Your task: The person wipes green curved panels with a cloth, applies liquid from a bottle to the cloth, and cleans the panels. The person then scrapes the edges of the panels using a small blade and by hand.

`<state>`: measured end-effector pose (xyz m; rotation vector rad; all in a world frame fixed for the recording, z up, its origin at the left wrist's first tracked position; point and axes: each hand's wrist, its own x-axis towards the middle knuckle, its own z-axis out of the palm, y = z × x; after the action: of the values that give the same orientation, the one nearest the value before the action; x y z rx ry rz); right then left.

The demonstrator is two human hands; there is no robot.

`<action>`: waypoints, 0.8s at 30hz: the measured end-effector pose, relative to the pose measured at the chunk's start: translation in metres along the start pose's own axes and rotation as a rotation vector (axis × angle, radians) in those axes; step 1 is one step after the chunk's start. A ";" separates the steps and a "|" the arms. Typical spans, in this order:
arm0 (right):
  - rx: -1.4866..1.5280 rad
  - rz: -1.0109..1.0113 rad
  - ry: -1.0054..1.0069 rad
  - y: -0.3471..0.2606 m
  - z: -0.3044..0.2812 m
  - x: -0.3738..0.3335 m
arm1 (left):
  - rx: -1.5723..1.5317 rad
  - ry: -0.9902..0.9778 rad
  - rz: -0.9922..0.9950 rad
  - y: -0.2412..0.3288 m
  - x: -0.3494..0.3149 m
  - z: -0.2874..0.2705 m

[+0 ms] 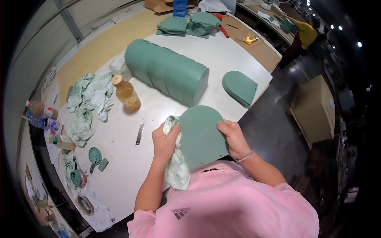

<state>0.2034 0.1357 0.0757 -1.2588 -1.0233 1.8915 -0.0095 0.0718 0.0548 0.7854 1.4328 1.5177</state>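
Observation:
Between my two hands is a flat green panel (203,135) with one rounded end and small holes along its straight edge. My left hand (163,139) is closed on a white, green-stained rag (177,173), pressed against the panel's left edge. At the opposite edge, my right hand (233,139) grips the panel, thumb on its face. Just beyond stands a long row of matching green panels (166,71), packed face to face on the white table (119,152). A short stack of the same panels (239,87) lies flat near the table's right edge.
Left of the row stands a bottle of amber liquid (127,94), beside crumpled stained rags (89,99). A blade strip (139,134), a green-coated round dish (95,156) and a tape roll (84,205) lie nearer. More panels (172,25) sit at the back. A person (304,37) works farther right.

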 end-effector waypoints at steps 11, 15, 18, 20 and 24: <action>-0.612 -0.400 0.236 -0.116 -0.182 0.168 | 0.031 0.274 -0.058 -0.052 -0.014 -0.011; -0.934 -0.456 0.160 -0.129 -0.230 0.231 | 0.092 0.314 -0.104 -0.062 -0.017 0.011; -1.013 -0.406 0.080 -0.127 -0.247 0.261 | 0.055 0.342 -0.174 -0.060 -0.015 0.029; -1.119 -0.312 0.117 -0.129 -0.258 0.272 | 0.109 0.218 -0.281 -0.058 -0.013 0.040; -1.219 -0.300 -0.008 -0.117 -0.275 0.284 | 0.162 -0.022 -0.244 -0.056 0.016 0.094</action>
<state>0.3758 0.4995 -0.0139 -1.5283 -2.3661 0.9469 0.0776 0.1231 0.0102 0.6923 1.5876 1.2164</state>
